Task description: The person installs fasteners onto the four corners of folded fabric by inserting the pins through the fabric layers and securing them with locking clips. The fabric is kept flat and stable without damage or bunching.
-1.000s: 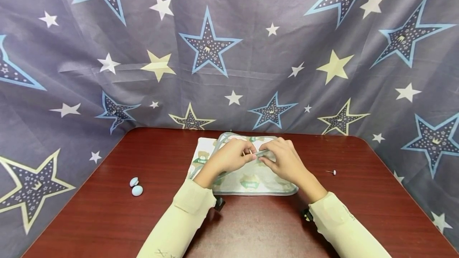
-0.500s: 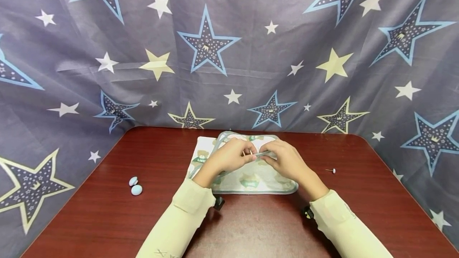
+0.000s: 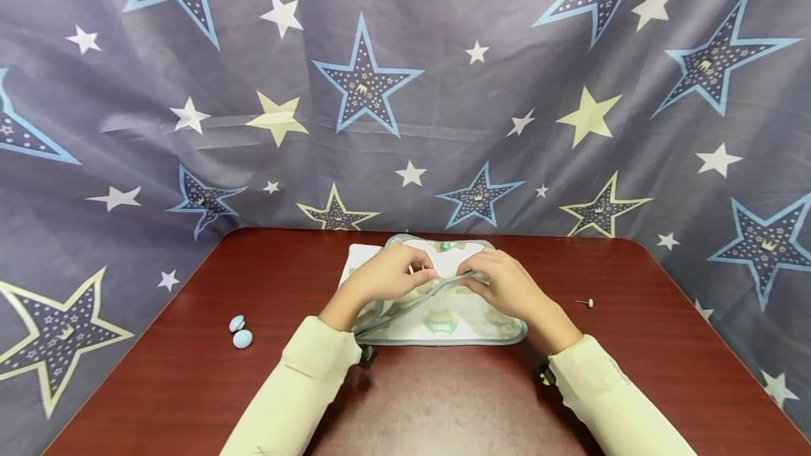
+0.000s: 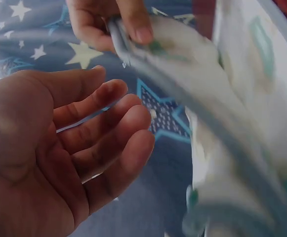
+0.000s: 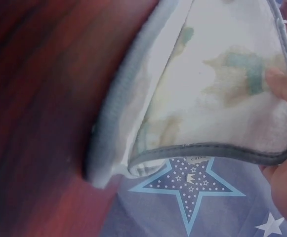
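Note:
A white cloth (image 3: 443, 322) with a bear print in green and tan and grey-blue piping lies folded on the table, its upper layer lifted at the edge. My right hand (image 3: 507, 283) pinches the piped edge between thumb and fingers; in the right wrist view the thumb (image 5: 281, 84) presses on the printed side. My left hand (image 3: 395, 273) hovers over the cloth's left part. In the left wrist view its fingers (image 4: 111, 163) are loosely bent, apart from the piping (image 4: 183, 96), and hold nothing.
Two small pale-blue rounded pieces (image 3: 242, 338) lie on the left of the dark red table (image 3: 190, 400). A small white-headed pin (image 3: 590, 303) lies to the right of the cloth. A star-patterned curtain (image 3: 405, 125) hangs behind the table.
My left hand has come off the piped edge and moved left, away from the right hand. The right hand keeps its hold at about the same place.

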Motion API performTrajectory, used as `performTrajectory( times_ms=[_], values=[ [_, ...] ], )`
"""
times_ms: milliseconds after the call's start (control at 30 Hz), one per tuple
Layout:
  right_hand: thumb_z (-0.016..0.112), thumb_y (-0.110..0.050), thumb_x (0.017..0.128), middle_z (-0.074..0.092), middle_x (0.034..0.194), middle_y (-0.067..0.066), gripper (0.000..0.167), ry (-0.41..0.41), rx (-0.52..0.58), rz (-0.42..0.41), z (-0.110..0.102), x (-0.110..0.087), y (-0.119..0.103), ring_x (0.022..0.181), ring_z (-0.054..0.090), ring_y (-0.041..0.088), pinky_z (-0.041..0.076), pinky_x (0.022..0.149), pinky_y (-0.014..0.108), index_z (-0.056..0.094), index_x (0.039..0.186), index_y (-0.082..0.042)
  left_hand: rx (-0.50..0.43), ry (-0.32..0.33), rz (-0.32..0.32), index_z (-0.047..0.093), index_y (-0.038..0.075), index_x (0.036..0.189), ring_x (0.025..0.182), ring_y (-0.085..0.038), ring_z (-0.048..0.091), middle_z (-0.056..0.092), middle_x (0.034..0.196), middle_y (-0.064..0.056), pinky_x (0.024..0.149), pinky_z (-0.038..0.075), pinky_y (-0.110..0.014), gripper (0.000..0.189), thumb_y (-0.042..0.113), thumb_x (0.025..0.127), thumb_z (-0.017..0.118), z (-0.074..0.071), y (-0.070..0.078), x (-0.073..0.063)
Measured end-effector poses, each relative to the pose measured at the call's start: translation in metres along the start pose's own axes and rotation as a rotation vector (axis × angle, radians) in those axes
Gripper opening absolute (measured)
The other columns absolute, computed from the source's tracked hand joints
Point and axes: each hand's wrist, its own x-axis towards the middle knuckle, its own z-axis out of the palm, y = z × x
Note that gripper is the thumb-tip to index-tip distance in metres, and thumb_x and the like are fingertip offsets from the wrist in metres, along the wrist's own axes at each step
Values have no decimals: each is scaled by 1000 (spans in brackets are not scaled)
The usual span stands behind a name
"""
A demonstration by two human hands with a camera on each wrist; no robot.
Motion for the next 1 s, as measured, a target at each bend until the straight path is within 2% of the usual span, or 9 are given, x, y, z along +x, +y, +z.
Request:
performTrajectory(
  times_ms=[100,333,567,800,1000],
  values=[
    [84,-9,83,70,90,-6,16,3,-7,-6,-2,-2,1,86,64,13,50,78,34,73,94,-14,46,-14,1,76,13,94,69,-6,59,69,79,7,72,50,-31,13,20,98,66,-5,-7,-9],
    [83,-9,84,70,90,-6,16,1,-13,-58,-3,-2,3,86,63,14,49,79,34,72,94,-13,110,-51,-57,74,14,93,72,-6,57,67,81,8,70,50,-30,10,19,97,67,-20,-30,-41],
    [85,-7,80,73,90,-6,17,27,-12,-103,-3,0,5,88,66,15,49,80,34,75,92,-14,155,-134,-130,74,14,94,60,-6,51,61,69,8,60,45,-29,7,17,97,68,-38,-51,-77],
    [87,-5,77,74,88,-5,19,52,-21,-129,-3,0,5,86,66,16,50,77,36,75,90,-14,204,-190,-174,73,15,91,66,-4,51,60,74,12,63,45,-29,5,13,95,70,-49,-74,-112],
    [86,-7,78,74,89,-4,19,52,-29,-120,-4,-1,5,86,67,17,51,77,37,75,92,-14,209,-227,-205,72,14,92,67,-5,52,57,72,11,64,46,-29,3,13,92,74,-62,-91,-129]
  ],
)
